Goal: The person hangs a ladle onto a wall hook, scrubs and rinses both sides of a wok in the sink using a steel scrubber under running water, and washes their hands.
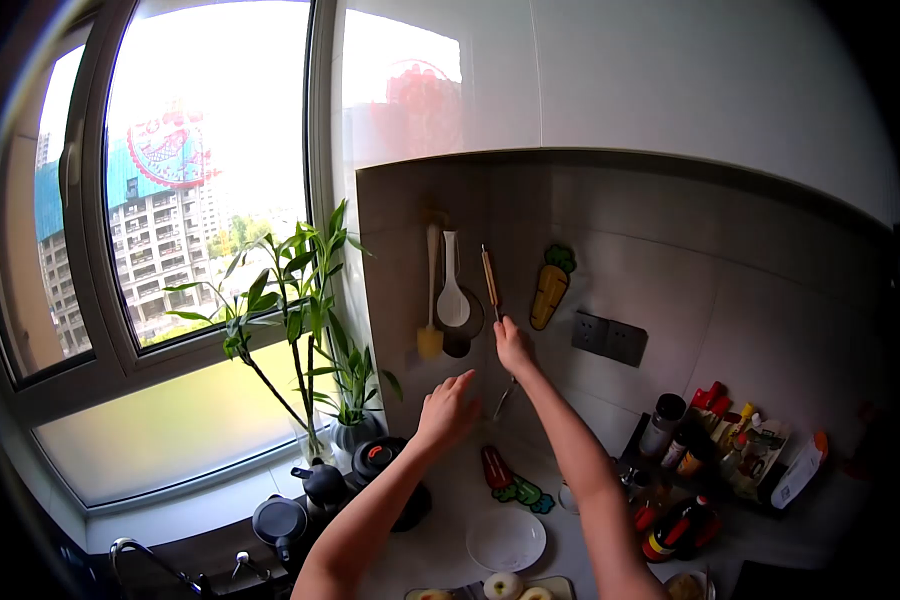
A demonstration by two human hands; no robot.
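My right hand (513,345) is closed around a long, thin utensil with a brown handle (489,275), held against the tiled corner. Its dark, narrow lower end shows below my wrist; its exact kind is unclear. My left hand (448,408) is raised lower and to the left, holding nothing, its fingers stretched out. Just beyond the hands hang a white spoon (453,303) and a yellow spatula (430,343), with a dark round utensil (457,345) partly behind them. A carrot-shaped trivet (550,290) hangs on the wall at the right.
On the counter below are a white plate (507,541) and a cutting board (568,588) bearing pale peeled fruit (503,585). Bottles and seasonings (710,440) crowd the right. Leafy plants (310,300), black pots (378,455) and a faucet (150,560) line the window side.
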